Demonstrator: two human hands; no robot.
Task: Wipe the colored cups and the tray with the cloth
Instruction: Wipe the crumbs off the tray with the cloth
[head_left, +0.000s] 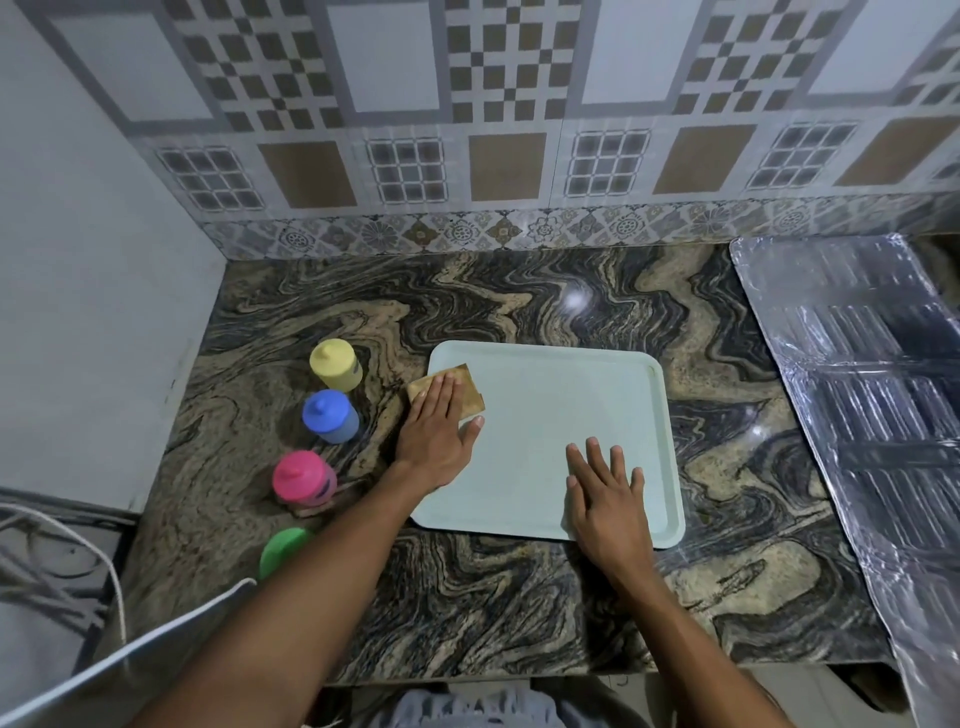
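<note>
Pale-green plastic tray (545, 415) runs nine-to-three; my flat left hand (436, 431) presses the tan cloth (470, 392) at ten o'clock, flat right hand (610, 499) bracing five.

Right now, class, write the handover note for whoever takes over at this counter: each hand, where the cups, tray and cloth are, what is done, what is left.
Left hand: flat, pressing the cloth on the tray at its far left corner.
Right hand: flat on the tray's near right part.
Yellow cup, blue cup, pink cup, green cup: in a row on the counter, left of the tray.
Done: tray wipe started; cups cannot be judged.
Left: the rest of the tray, perhaps the cups.
</note>
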